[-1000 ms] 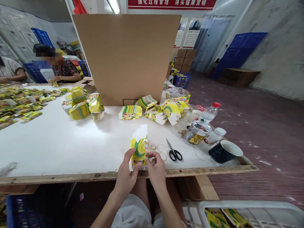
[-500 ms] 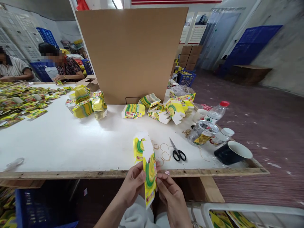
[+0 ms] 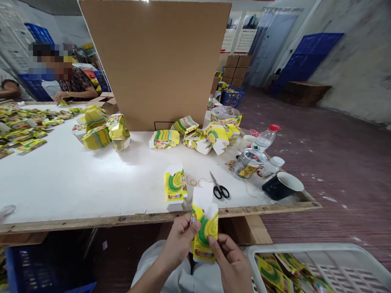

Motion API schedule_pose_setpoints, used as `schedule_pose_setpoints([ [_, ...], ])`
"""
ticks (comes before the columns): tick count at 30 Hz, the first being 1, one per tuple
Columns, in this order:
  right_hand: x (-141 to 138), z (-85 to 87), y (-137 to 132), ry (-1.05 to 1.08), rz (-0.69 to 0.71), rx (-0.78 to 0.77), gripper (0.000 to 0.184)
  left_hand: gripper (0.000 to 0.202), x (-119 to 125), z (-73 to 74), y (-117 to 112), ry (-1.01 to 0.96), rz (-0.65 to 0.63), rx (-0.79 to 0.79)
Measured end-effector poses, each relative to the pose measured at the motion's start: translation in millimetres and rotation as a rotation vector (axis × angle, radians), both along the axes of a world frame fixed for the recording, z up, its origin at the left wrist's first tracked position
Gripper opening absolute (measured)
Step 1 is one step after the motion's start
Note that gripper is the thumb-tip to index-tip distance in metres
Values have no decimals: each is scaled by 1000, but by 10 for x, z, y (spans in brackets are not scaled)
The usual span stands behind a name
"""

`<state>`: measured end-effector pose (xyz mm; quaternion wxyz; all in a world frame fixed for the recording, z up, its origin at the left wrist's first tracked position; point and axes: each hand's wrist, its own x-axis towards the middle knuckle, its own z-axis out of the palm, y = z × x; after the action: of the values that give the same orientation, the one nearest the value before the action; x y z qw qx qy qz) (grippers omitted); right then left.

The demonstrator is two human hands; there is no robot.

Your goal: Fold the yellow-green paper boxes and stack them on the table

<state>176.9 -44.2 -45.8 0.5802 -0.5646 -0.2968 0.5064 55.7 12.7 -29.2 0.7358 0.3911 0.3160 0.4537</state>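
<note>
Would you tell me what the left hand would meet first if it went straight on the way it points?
The yellow-green carton, which the left hand grips; beyond it, probably the table's wooden edge.

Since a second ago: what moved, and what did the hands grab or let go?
The first carton, held in both hands a second ago, has been let go and now stands on the table near the front edge. The left hand and right hand now hold a second carton, lower, in front of the table edge, turned face-on. The scissors, mug and piles are unchanged.
</note>
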Motion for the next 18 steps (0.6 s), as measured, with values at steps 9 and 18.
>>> schedule_pose_setpoints([
  [9,140,35,9,-206,36,106,46,68,-86,-14,-123,220,10,118],
  [18,382,163,-41,-103,231,97,38,62,-311,72,-123,168,-300,100],
])
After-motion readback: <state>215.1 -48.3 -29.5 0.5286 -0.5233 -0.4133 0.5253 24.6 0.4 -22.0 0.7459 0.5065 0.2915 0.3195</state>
